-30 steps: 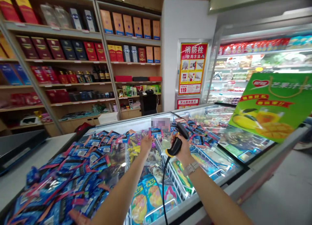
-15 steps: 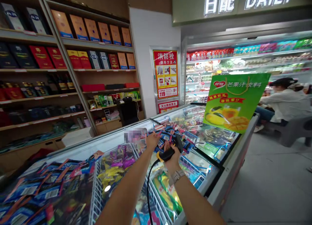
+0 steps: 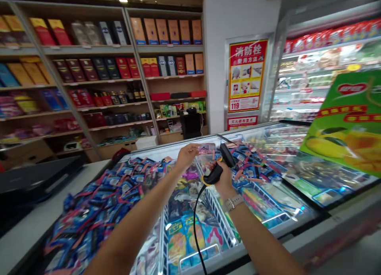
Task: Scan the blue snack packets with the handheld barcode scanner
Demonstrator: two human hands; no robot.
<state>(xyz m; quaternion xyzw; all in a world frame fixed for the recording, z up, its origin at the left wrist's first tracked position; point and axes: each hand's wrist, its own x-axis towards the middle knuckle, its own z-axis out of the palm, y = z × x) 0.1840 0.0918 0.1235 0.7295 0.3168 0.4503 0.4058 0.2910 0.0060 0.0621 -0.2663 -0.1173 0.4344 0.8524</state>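
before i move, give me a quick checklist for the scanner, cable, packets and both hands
1. Scanner held: ok, in the right hand.
2. Left hand free: cannot tell; its fingers are at the end of a phone-like item, grip unclear.
3. Cable clear of the hands: ok, it drops from the scanner's handle between the forearms.
4. Cable's far end plugged in: cannot tell, it leaves the picture at the bottom.
5. Packets neatly stacked: not ok, left pile and right pile are both jumbled.
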